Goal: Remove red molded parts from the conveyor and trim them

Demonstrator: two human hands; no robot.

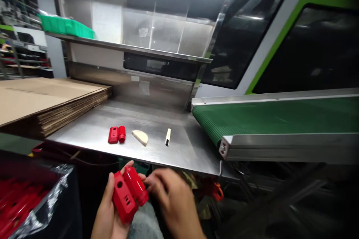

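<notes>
A glossy red plastic part (123, 198), with a flat slotted body beside a rounded cylinder, rests tilted in my left hand (105, 209), whose fingers and thumb close around it below the table's front edge. Close to the cylinder's right side is my right hand (176, 203), slightly blurred, its fingers curled into a pinch; whatever lies between the fingertips is hidden. On the metal table (182, 153) beyond lie a similar red part (113, 135), a cream half-round piece (140, 137) and a slim cream tool with a black end (168, 137).
Stacked cardboard sheets (56, 101) cover the table's left end. A green conveyor belt (280, 117) comes in from the right. At lower left, a dark lined box (63, 209) holds several red parts. A green bin (67, 26) stands on the shelf; an orange handle (218, 192) hangs below the table.
</notes>
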